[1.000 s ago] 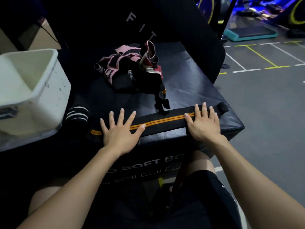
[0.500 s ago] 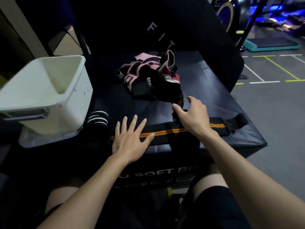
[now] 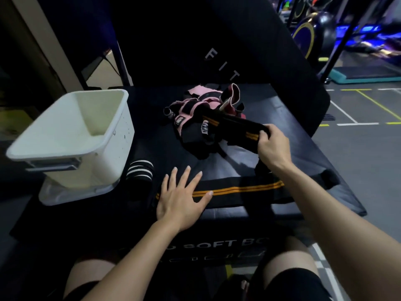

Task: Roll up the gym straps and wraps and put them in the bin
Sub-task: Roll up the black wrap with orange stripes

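Right hand (image 3: 273, 146) grips second strap (image 3: 236, 130); left hand (image 3: 181, 195) flat, open on first strap (image 3: 240, 189); I see bin (image 3: 71, 135) empty, nothing rolled

1. Scene was dim overall; the black soft box (image 3: 282, 135) top lost nearly all detail in shadow.
2. Blue-violet glow came from the gym equipment (image 3: 368, 31) at upper right, smeared and soft.
3. White bin (image 3: 71, 127) was the brightest surface, edges slightly blurred.
4. Faint sheen lay on the box top beside the right hand (image 3: 273, 146).
5. Wide-angle bending curved floor lines (image 3: 347, 115) and frame edges.
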